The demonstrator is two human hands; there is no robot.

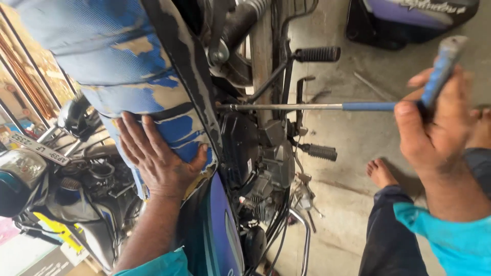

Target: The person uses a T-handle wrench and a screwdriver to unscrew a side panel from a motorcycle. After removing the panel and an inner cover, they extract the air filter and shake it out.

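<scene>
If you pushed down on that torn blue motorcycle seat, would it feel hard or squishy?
Probably squishy: the seat is a padded shape, and the left hand lies flat across it. Its blue cover is peeling in patches, so it may flake or tear further. The worn surface looks rough rather than slippery.

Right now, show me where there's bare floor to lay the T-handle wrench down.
Bare concrete floor lies between the footpegs and the right hand, and below the lower footpeg toward the bare foot. Beside the engine it is crowded.
</scene>
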